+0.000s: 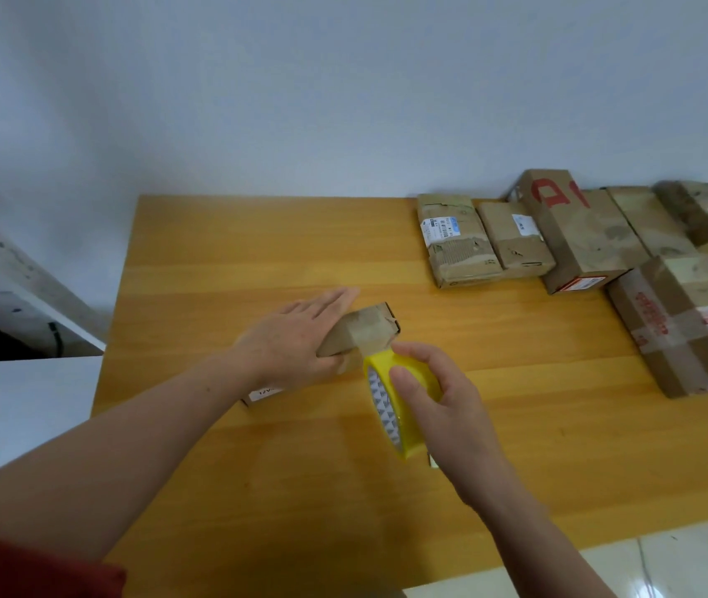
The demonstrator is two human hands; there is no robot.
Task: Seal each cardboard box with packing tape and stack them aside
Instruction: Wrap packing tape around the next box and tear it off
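Box (367,334) is lying on the table (214,261) under the left hand (296,334), whose straight fingers are pressing its top. The right hand (438,407), fingers curled round the yellow tape roll (404,429), is holding it against the box's near-right end. Other boxes (576,235) are crowding the table's far right, well apart.

Left hand (296,334) flat on small cardboard box (363,334), right hand (438,399) gripping yellow tape roll (395,403), wooden table (257,252)
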